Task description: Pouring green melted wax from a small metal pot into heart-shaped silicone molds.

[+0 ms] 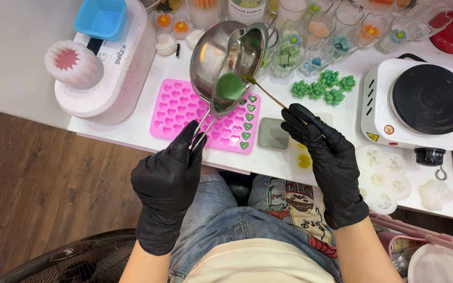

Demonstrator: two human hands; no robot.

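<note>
My left hand is clamping the pot's wire handle, tipping green wax over the pink mold directly below its spout. My right hand is pinching a thin stick, probably a spoon, angled up-left into the wax.

Heart mould lay centre of frame on the worktop; pouring pot was tilted above it. Hotplate sat right; machine upper left; jars behind.

Head-worn view, steeply down, close
</note>
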